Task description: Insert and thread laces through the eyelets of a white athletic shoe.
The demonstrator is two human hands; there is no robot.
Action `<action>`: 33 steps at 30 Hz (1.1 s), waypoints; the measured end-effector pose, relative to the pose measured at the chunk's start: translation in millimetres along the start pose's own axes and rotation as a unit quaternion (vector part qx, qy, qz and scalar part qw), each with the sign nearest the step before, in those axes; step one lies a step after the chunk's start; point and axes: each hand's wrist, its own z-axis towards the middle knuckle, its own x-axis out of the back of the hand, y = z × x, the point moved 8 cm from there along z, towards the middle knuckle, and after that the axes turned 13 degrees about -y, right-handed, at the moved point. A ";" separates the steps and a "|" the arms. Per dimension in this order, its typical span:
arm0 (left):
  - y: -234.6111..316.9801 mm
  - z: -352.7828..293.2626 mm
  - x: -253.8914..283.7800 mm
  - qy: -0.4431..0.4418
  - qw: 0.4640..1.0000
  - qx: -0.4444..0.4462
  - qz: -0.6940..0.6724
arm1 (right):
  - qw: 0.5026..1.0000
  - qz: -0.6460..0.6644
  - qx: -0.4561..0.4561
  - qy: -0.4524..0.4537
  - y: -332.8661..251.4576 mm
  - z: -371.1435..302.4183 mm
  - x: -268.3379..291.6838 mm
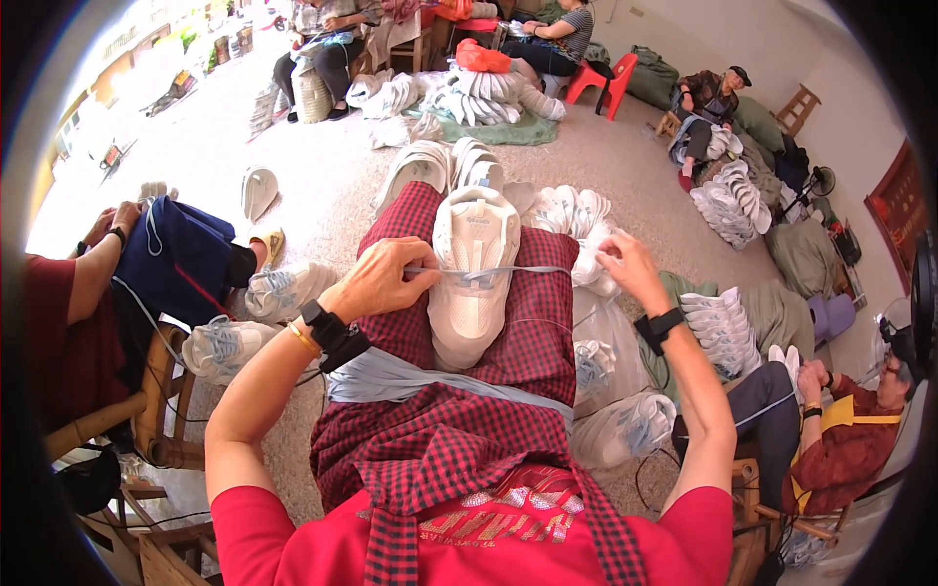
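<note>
A white sneaker (473, 273) lies on my lap, toe toward me, on a red checked cloth (532, 342). A pale blue lace (508, 272) runs across its eyelets. My left hand (383, 277) pinches the lace's left end at the shoe's side. My right hand (625, 262) holds the other end, pulled out to the right of the shoe. A bundle of pale blue laces (391, 376) rests across my lap near my left wrist.
Piles of white sneakers (576, 210) lie on the floor ahead and bagged ones (625, 425) to my right. People sit around: one at the left (78, 293), one at the right (840, 430), others at the back. Wooden chair (156, 410) at left.
</note>
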 end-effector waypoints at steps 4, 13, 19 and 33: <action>-9.7 -9.1 0.4 -0.004 1.000 -0.002 -0.025 | 0.974 0.163 0.157 0.030 -114.4 -6.5 -24.7; 1.5 -11.5 6.5 0.015 0.999 -0.032 -0.034 | 0.956 0.085 0.281 0.025 -181.2 -19.5 -47.2; -7.4 -14.3 10.6 0.036 0.998 -0.041 -0.037 | 0.955 -0.015 0.296 -0.025 -170.7 -9.0 -46.1; -51.5 -21.8 18.1 -0.026 0.983 0.097 -0.156 | 0.969 0.124 0.209 -0.042 -149.9 -11.1 -30.1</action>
